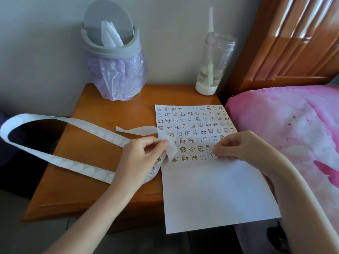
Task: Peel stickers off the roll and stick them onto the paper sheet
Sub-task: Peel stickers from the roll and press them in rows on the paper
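- Head view: the wooden table (pixel 88 180) fills the centre, with a bin (pixel 111 52) at 11 o'clock and a bottle (pixel 211 70) at 1 o'clock.
- The paper sheet (pixel 211 189) lies toward 3 o'clock and overhangs the near edge. Sticker rows cover its far half.
- The roll's strip (pixel 60 163) loops out toward 9 o'clock.
- The left hand (pixel 145 154) pinches the strip's peeled end at the sheet's 9 o'clock edge.
- The right hand (pixel 236 146) pinches one round sticker (pixel 213 155) against the nearest row. Placing looks underway; next it likely needs pressing flat, level with its neighbours.
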The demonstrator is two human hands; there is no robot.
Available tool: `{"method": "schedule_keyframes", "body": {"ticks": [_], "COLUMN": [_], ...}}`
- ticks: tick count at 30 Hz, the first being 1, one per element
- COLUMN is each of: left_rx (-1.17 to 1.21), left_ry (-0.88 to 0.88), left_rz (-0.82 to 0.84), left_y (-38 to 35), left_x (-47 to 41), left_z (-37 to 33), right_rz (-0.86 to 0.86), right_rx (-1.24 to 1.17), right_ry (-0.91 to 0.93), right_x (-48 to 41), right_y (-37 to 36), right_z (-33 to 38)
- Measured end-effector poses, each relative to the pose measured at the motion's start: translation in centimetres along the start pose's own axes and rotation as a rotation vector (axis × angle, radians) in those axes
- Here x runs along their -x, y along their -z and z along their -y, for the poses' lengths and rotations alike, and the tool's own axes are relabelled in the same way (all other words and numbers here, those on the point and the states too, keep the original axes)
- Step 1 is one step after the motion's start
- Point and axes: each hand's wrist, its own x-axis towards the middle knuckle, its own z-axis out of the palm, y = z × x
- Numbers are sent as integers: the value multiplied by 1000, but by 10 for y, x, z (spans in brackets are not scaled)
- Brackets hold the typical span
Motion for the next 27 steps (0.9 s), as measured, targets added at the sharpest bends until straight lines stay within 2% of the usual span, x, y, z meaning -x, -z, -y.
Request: {"method": "schedule_keyframes", "body": {"ticks": [27], "left_rx": [-26], "left_ry": [-19], "left_rz": [-16], "left_y": [-1], "left_x": [-1], "left_z": [4], "right_rz": [-17], "right_rx": [23], "right_ry": [4], "right_x": [-3], "right_y": [-3], "right_z": [-3]}}
